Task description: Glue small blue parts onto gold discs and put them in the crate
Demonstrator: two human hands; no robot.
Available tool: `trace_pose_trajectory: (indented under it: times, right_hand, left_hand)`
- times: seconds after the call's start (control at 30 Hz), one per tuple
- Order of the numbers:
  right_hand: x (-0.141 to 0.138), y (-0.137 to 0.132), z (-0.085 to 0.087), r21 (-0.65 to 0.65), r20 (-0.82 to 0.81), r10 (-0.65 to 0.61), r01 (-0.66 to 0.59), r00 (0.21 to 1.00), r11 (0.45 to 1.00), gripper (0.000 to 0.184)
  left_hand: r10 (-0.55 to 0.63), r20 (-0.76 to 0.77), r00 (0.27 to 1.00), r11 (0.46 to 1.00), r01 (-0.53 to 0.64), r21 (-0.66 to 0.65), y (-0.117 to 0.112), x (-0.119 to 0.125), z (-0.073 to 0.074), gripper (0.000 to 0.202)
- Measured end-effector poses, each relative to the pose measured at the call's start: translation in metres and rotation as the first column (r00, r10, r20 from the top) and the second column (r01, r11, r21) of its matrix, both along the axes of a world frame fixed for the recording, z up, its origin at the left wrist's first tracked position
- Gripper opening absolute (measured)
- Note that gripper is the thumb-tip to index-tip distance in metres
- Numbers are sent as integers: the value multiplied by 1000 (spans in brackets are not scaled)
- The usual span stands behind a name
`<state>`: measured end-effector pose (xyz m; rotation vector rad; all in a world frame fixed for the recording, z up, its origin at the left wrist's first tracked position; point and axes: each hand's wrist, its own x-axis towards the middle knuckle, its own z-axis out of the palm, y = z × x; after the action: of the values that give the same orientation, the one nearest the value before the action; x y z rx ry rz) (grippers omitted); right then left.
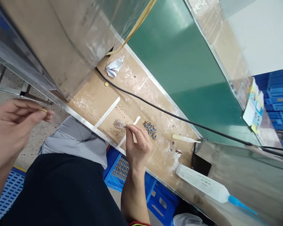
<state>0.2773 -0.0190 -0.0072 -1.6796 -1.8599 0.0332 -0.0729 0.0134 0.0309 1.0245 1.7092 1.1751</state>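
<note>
My left hand (16,128) is raised at the left, off the table edge. Its thumb and fingers pinch a small yellowish disc (43,110), seen almost edge-on. Over the cardboard-covered table, my right hand (139,142) is closed in a pinch on a tiny blue-tipped part (124,126), mostly hidden by the fingertips. Just left of those fingertips lies a clear glossy patch (119,124) with many tiny brown bits (115,132) around it. A pile of small blue and brass-coloured parts (151,129) sits to the right of my right hand.
A black cable (151,106) crosses the table. Further out are a crumpled cloth (114,67), another yellow disc (106,84), a pale flat stick (185,138) and a white bottle with a blue nozzle (202,183). A blue crate (113,182) with rows of parts stands below the edge.
</note>
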Motion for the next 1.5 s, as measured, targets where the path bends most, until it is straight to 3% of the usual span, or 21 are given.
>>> trace_pose_trajectory:
  times: [0.17,0.37,0.57,0.73,1.03,1.5]
  right_hand:
    - [-5,-4,-3,32,47,-15,14,999,999,18]
    - [-9,-4,-4,69,75,-60,55,995,996,16]
    - [-15,-5,-4,41,76,-85,82,993,996,14]
    - [-15,-5,-1,31,90,-92,89,992,996,13]
    - [-3,-7,3,-42,-127,-97,93,987,995,10]
    - [-2,-6,0,-54,-89,-21,16,996,998,15]
  left_hand:
    - [-148,270,951,956,207,-205,-28,18,-28,16]
    - [-279,349,895,915,358,-188,-35,31,-38,12]
    - [-262,404,876,907,367,-208,-33,31,-33,22]
    - [-266,407,874,887,387,-253,-36,32,-40,31]
    - [-317,461,829,849,464,-252,-42,38,-48,29]
    - [-307,492,814,837,477,-267,-43,37,-56,28]
